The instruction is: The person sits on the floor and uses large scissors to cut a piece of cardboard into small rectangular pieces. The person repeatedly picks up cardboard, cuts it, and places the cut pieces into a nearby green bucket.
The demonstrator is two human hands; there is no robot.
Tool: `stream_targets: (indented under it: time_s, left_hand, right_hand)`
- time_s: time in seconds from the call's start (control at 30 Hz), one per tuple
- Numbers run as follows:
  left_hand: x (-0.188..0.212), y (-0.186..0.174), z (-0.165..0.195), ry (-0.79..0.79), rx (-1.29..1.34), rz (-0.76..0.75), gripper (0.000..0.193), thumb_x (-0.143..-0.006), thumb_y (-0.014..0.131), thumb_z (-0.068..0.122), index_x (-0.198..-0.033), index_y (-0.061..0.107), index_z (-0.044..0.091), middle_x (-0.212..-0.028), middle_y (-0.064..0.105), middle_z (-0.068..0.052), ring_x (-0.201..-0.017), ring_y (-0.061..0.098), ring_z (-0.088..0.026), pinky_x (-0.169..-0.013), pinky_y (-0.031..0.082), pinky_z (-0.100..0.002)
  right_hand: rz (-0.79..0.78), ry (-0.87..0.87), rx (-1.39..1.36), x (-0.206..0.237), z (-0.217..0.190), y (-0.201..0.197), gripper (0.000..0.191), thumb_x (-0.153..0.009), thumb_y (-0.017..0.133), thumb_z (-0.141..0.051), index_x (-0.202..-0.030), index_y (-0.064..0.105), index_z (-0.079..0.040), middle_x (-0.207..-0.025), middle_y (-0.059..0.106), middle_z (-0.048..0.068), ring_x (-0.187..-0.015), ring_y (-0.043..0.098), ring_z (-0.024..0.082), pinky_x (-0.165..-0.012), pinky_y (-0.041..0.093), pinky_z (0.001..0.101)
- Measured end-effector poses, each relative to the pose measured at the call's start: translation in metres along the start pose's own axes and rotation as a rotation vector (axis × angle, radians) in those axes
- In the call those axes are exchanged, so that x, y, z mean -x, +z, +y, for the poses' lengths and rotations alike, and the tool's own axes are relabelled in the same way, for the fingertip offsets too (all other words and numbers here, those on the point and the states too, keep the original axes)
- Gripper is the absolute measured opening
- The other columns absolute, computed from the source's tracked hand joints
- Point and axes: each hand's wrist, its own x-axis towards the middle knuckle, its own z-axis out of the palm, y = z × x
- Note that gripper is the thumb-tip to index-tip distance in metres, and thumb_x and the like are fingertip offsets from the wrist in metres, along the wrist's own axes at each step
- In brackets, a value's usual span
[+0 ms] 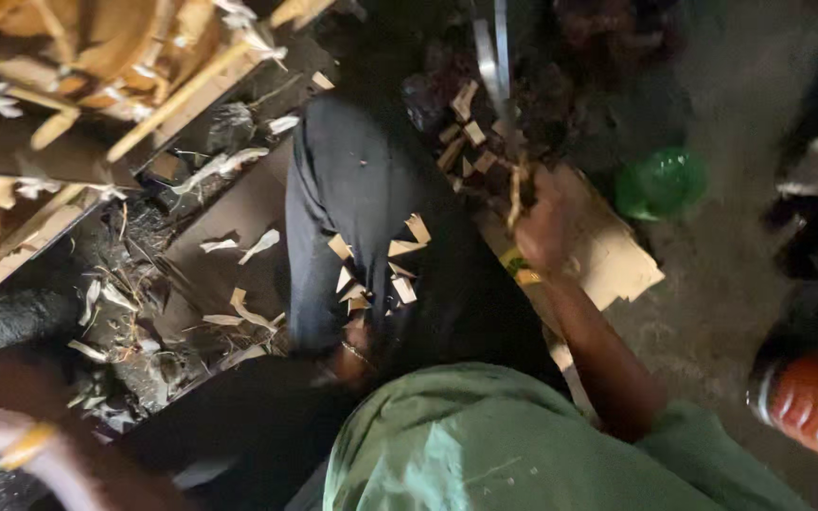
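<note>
My right hand (pixel 543 227) is closed around a thin wooden strip (pixel 515 189), held upright just below a narrow metal blade (pixel 490 57). A yellow and green bangle sits on that wrist. Small pale wood chips (pixel 400 251) lie scattered over my black trouser leg (pixel 352 180) and around the blade's base. My left arm (pixel 11 440) is a blur at the lower left with a yellow bangle on it. Its fingers cannot be made out.
A heap of split wood strips (pixel 125 57) fills the upper left. A cardboard sheet (pixel 617 260) lies under my right hand. On the floor are a green plastic object (pixel 660 185) and, at the right edge, an orange container (pixel 816 407). Shavings litter the ground at left.
</note>
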Motion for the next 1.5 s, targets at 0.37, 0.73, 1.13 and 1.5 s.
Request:
stream_targets:
  time_s: [0.37, 0.73, 1.13, 1.5]
  left_hand:
    - [0.250, -0.032, 0.272, 1.113, 0.536, -0.573, 0.032, -0.086, 0.071, 0.012, -0.118, 0.071, 0.007, -0.119, 0.066, -0.013, -0.119, 0.060, -0.033, -0.099, 0.045, -0.048]
    - [0.211, -0.048, 0.227, 0.806, 0.726, -0.661, 0.023, -0.089, 0.068, -0.003, -0.109, 0.073, 0.007, -0.110, 0.069, -0.009, -0.107, 0.064, -0.032, -0.092, 0.050, -0.043]
    - [0.225, -0.068, 0.242, 0.459, 1.264, -1.095, 0.035, -0.088, 0.079, 0.012, -0.122, 0.072, 0.008, -0.118, 0.075, -0.011, -0.091, 0.073, -0.020, -0.085, 0.057, -0.031]
    - [0.224, -0.052, 0.185, 0.032, 1.296, -1.385, 0.021, -0.093, 0.079, 0.014, -0.105, 0.079, -0.003, -0.073, 0.071, -0.006, -0.057, 0.062, -0.007, -0.051, 0.050, -0.024]
  right_hand:
    - [-0.107, -0.215, -0.074, -0.027, -0.024, 0.027, 0.043, -0.094, 0.075, 0.002, -0.131, 0.054, -0.003, -0.114, 0.069, 0.017, -0.097, 0.068, 0.032, -0.080, 0.055, 0.0402]
    - [0.027, -0.509, 0.033, -0.055, -0.052, 0.036, 0.024, -0.095, 0.078, 0.000, -0.110, 0.060, -0.007, -0.093, 0.065, 0.014, -0.083, 0.066, 0.026, -0.074, 0.054, 0.0349]
    - [-0.001, -0.306, -0.437, 0.018, -0.113, -0.045, 0.034, -0.084, 0.088, 0.006, -0.103, 0.062, -0.006, -0.090, 0.064, 0.002, -0.082, 0.058, 0.009, -0.074, 0.050, 0.0271]
    - [-0.308, -0.145, -0.646, 0.082, -0.143, -0.014, 0.035, -0.086, 0.080, 0.007, -0.106, 0.056, -0.008, -0.101, 0.072, 0.005, -0.093, 0.069, 0.008, -0.086, 0.058, 0.0257]
